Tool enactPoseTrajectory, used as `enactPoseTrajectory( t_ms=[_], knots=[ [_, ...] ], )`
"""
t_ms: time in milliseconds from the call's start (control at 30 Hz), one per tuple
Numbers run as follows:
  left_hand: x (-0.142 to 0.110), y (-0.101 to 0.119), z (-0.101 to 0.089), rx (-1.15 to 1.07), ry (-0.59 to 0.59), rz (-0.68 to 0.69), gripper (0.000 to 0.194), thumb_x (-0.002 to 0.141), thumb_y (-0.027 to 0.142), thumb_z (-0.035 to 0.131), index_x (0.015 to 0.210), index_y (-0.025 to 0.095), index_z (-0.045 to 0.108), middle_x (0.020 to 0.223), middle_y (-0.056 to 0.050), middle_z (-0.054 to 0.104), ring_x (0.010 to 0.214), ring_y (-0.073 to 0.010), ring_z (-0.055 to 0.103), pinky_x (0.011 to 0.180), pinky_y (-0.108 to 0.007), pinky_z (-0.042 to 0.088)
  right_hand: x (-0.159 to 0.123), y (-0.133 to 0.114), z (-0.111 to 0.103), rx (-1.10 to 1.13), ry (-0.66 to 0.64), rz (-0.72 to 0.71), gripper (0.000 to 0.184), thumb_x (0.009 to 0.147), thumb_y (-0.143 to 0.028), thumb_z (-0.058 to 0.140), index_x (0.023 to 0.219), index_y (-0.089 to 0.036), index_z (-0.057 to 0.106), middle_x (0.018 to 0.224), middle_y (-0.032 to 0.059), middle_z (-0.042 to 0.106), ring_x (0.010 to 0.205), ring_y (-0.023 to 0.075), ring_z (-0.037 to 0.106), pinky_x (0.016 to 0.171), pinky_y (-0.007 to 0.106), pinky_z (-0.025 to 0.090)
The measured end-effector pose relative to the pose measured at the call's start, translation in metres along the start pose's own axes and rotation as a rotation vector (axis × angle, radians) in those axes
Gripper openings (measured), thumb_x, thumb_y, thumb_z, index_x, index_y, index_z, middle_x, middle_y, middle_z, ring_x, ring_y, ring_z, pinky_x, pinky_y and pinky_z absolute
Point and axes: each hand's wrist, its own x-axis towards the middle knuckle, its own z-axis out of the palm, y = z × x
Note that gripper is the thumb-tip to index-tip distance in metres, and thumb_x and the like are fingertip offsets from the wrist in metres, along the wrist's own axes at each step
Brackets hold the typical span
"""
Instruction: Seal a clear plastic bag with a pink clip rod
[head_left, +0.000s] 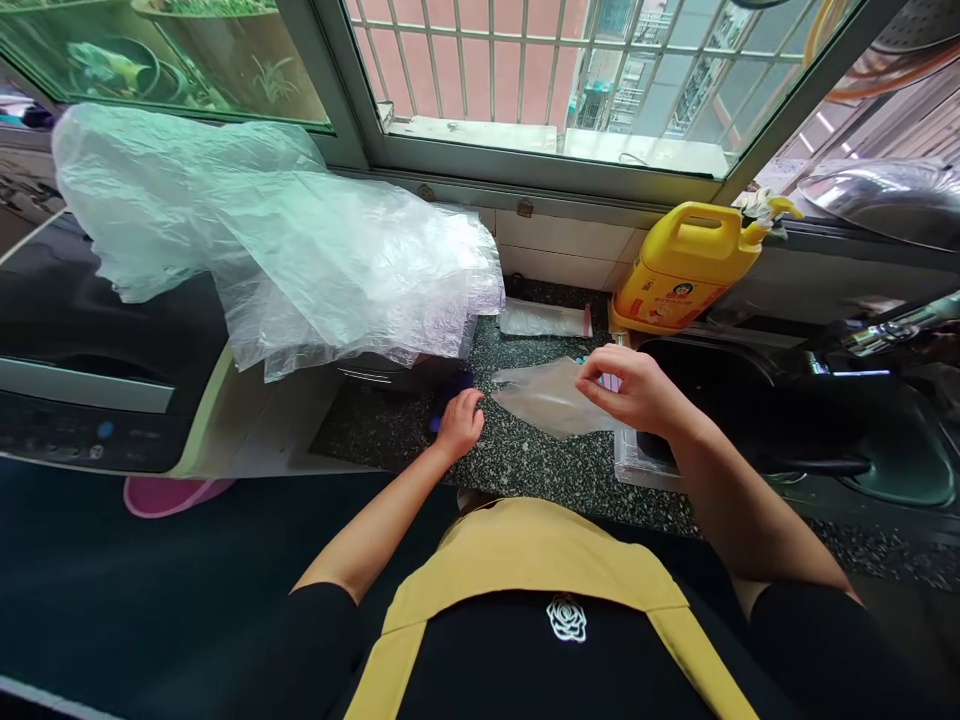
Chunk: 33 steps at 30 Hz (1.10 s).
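Note:
My right hand (637, 388) is above the speckled granite counter (525, 460), its fingers pinched on the edge of a small clear plastic bag (547, 398) that hangs down to the counter. Something pink and teal shows at its fingertips, too small to name. My left hand (460, 422) rests lower on the counter with fingers curled around a small dark blue object (437, 423), mostly hidden by the hand.
A large crumpled clear plastic sheet (285, 240) covers an appliance at the left. A flat zip bag (544, 318) lies by the wall. A yellow jug (686, 265) stands beside a dark sink (750, 400). A pink basin (176, 493) sits below on the floor.

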Motion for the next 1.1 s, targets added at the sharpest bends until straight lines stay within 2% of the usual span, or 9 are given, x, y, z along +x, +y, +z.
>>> enactPoseTrajectory(
  t_ms=[167, 267, 367, 500, 633, 733, 800, 933, 1100],
  knots=[
    [0.021, 0.039, -0.01, -0.569, 0.199, 0.126, 0.035, 0.09, 0.043, 0.035, 0.106, 0.017, 0.053, 0.1, -0.01, 0.063, 0.089, -0.0186, 0.061, 0.082, -0.034, 0.049, -0.005, -0.001, -0.013, 0.035, 0.033, 0.015, 0.016, 0.081, -0.023, 0.057, 0.066, -0.019, 0.057, 0.064, 0.0011, 0.06, 0.062, 0.0121, 0.051, 0.062, 0.027, 0.042],
    [0.033, 0.065, -0.024, -0.792, 0.222, 0.233, 0.054, 0.084, 0.064, 0.039, 0.11, 0.019, 0.055, 0.101, -0.01, 0.064, 0.088, -0.0184, 0.059, 0.08, -0.033, 0.047, -0.008, -0.002, -0.02, 0.069, 0.06, 0.038, 0.016, 0.081, -0.025, 0.057, 0.066, -0.019, 0.057, 0.064, 0.0009, 0.06, 0.061, 0.0116, 0.051, 0.061, 0.027, 0.042],
    [0.042, 0.085, -0.037, -0.732, 0.112, 0.336, 0.069, 0.068, 0.067, 0.062, 0.118, 0.021, 0.053, 0.109, -0.009, 0.062, 0.097, -0.0197, 0.058, 0.088, -0.034, 0.044, -0.011, -0.001, -0.026, 0.082, 0.094, 0.06, 0.017, 0.081, -0.027, 0.058, 0.066, -0.019, 0.057, 0.064, 0.0007, 0.059, 0.061, 0.0117, 0.051, 0.061, 0.027, 0.042],
    [0.049, 0.101, -0.04, -0.685, 0.004, 0.301, 0.073, 0.057, 0.056, 0.077, 0.118, 0.022, 0.053, 0.094, -0.004, 0.063, 0.091, -0.0171, 0.059, 0.089, -0.032, 0.044, -0.015, 0.0, -0.033, 0.091, 0.136, 0.094, 0.016, 0.08, -0.028, 0.058, 0.066, -0.02, 0.057, 0.065, 0.0007, 0.06, 0.061, 0.0118, 0.051, 0.06, 0.028, 0.042],
    [0.051, 0.113, -0.04, -0.684, -0.082, 0.275, 0.059, 0.06, 0.051, 0.077, 0.107, 0.02, 0.061, 0.075, 0.001, 0.059, 0.073, -0.0121, 0.056, 0.077, -0.028, 0.046, -0.02, 0.002, -0.038, 0.086, 0.159, 0.122, 0.015, 0.079, -0.028, 0.059, 0.067, -0.02, 0.057, 0.065, 0.0007, 0.06, 0.06, 0.0118, 0.051, 0.059, 0.028, 0.042],
    [0.051, 0.125, -0.046, -0.642, -0.071, 0.321, 0.032, 0.071, 0.049, 0.069, 0.077, 0.018, 0.065, 0.069, 0.0, 0.058, 0.068, -0.0122, 0.053, 0.071, -0.029, 0.046, -0.024, 0.005, -0.039, 0.086, 0.17, 0.142, 0.016, 0.079, -0.028, 0.059, 0.066, -0.02, 0.057, 0.065, 0.0007, 0.06, 0.06, 0.0118, 0.051, 0.059, 0.028, 0.043],
    [0.051, 0.132, -0.052, -0.63, -0.046, 0.348, 0.032, 0.076, 0.048, 0.065, 0.065, 0.018, 0.061, 0.072, -0.003, 0.06, 0.071, -0.0136, 0.055, 0.072, -0.03, 0.046, -0.027, 0.007, -0.04, 0.091, 0.173, 0.15, 0.017, 0.079, -0.029, 0.06, 0.065, -0.02, 0.057, 0.065, 0.0006, 0.06, 0.06, 0.0119, 0.052, 0.06, 0.028, 0.043],
    [0.049, 0.141, -0.064, -0.688, -0.105, 0.349, 0.031, 0.078, 0.047, 0.063, 0.067, 0.019, 0.056, 0.088, -0.006, 0.067, 0.086, -0.0156, 0.062, 0.08, -0.033, 0.049, -0.03, 0.009, -0.04, 0.109, 0.169, 0.154, 0.02, 0.08, -0.033, 0.061, 0.066, -0.019, 0.058, 0.066, 0.001, 0.061, 0.062, 0.0128, 0.054, 0.063, 0.029, 0.046],
    [0.049, 0.153, -0.077, -0.732, -0.18, 0.304, 0.031, 0.077, 0.05, 0.063, 0.071, 0.021, 0.053, 0.079, -0.004, 0.07, 0.074, -0.014, 0.064, 0.073, -0.031, 0.052, -0.021, 0.005, -0.032, 0.213, 0.22, 0.195, 0.033, 0.07, -0.047, 0.071, 0.088, -0.02, 0.063, 0.081, 0.0037, 0.066, 0.074, 0.0161, 0.059, 0.069, 0.03, 0.05]
  ],
)
